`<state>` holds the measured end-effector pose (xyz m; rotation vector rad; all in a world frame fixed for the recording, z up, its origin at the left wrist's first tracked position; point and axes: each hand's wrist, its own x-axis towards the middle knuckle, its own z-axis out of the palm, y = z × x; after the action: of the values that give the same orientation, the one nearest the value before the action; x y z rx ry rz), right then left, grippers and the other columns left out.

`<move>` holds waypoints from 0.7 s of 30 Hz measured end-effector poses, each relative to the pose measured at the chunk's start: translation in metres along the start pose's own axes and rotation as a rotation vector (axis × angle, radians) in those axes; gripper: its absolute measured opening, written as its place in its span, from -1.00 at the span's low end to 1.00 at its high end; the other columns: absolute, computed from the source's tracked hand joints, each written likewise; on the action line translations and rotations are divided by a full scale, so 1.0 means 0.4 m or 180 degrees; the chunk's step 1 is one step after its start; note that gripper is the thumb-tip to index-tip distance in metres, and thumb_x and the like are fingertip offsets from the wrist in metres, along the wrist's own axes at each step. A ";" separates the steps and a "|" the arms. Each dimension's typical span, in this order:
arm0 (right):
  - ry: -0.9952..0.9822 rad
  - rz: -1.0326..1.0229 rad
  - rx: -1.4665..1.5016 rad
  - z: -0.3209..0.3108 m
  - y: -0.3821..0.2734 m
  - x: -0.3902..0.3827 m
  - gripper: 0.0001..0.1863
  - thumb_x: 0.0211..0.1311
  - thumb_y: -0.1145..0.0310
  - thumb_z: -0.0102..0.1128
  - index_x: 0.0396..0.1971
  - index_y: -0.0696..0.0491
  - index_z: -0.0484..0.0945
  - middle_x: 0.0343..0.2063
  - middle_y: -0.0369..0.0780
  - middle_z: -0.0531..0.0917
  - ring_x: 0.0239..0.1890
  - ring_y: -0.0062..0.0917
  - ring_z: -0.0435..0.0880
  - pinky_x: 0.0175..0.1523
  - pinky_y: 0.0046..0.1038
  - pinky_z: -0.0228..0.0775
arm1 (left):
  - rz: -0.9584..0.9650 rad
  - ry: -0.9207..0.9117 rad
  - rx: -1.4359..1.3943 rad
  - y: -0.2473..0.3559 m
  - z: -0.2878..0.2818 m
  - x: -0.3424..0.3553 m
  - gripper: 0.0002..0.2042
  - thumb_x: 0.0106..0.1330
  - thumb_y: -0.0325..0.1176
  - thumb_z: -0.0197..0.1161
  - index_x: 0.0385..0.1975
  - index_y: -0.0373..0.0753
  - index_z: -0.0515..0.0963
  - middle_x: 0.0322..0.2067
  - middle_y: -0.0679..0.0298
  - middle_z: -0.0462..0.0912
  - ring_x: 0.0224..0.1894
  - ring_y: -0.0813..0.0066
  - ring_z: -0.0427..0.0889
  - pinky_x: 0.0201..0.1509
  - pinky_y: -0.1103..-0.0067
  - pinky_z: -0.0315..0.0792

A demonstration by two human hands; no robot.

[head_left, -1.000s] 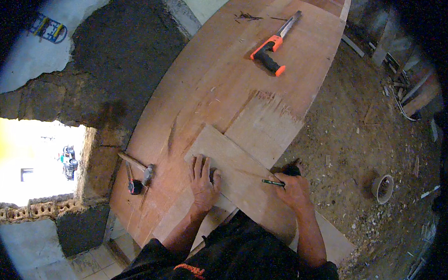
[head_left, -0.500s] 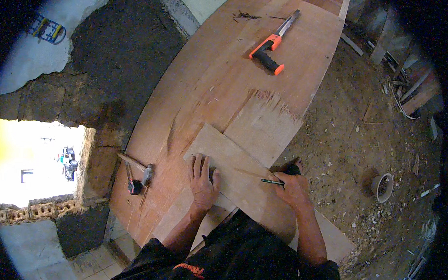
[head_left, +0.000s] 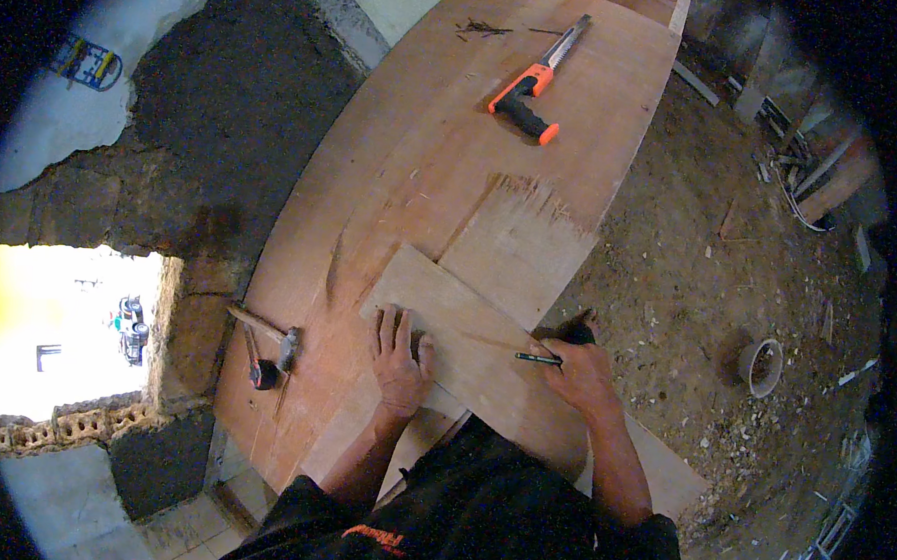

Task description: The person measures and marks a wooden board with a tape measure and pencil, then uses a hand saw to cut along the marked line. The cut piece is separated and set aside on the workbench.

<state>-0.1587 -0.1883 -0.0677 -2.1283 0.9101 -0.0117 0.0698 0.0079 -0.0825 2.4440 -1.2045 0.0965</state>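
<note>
Wooden surface (head_left: 394, 158), board (head_left: 468, 326) under your hands.
Its long axis slants from beyond your flat left hand (head_left: 402, 368) rightward, toward you; your right hand (head_left: 581, 376), at its far edge, pinches a pencil (head_left: 527, 357).

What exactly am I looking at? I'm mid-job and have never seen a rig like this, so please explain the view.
There is no machine here: these are a person's two bare hands, seen from a fisheye camera on their head, looking down. Its wide lens bends straight edges.

The left hand lies on a pale plywood board, fingers spread. The right hand holds a slim dark green pencil or pen over it.

Underneath is a larger reddish plywood sheet. On it lie an orange-and-black handsaw, a wooden-handled hammer and a tape measure.
</note>
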 end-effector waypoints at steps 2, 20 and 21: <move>0.0061 0.0023 0.0016 0.004 0.002 0.001 -0.70 0.18 -0.01 0.27 -0.22 -0.15 0.73 -0.39 -0.08 0.74 -0.34 -0.05 0.72 -0.21 -0.07 0.54 | 0.0013 0.0008 0.0013 -0.001 0.000 0.000 -0.55 0.31 -0.31 0.25 0.17 -0.37 0.47 0.30 -0.06 0.37 0.41 -0.17 0.21 0.47 0.10 0.09; 0.0778 -0.0200 -0.0267 0.000 -0.001 0.006 -0.70 0.20 0.11 0.30 -0.20 -0.02 0.72 -0.36 -0.05 0.72 -0.28 -0.07 0.71 -0.17 -0.16 0.53 | 0.0127 -0.0150 0.0178 0.009 -0.026 0.011 -0.32 0.17 -0.01 0.41 0.17 -0.39 0.48 0.31 -0.12 0.34 0.39 -0.19 0.24 0.44 0.05 0.15; 0.1013 -0.0262 -0.0265 -0.006 -0.007 0.009 -0.68 0.22 0.11 0.29 -0.21 0.04 0.71 -0.34 -0.02 0.71 -0.27 -0.06 0.71 -0.16 -0.15 0.52 | 0.0109 -0.0178 0.0183 0.014 -0.031 0.013 -0.30 0.15 0.03 0.42 0.17 -0.40 0.48 0.31 -0.12 0.34 0.39 -0.19 0.24 0.44 0.05 0.15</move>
<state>-0.1551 -0.1909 -0.0653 -2.2800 1.0178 -0.3693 0.0703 0.0059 -0.0682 2.4912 -1.2848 0.0742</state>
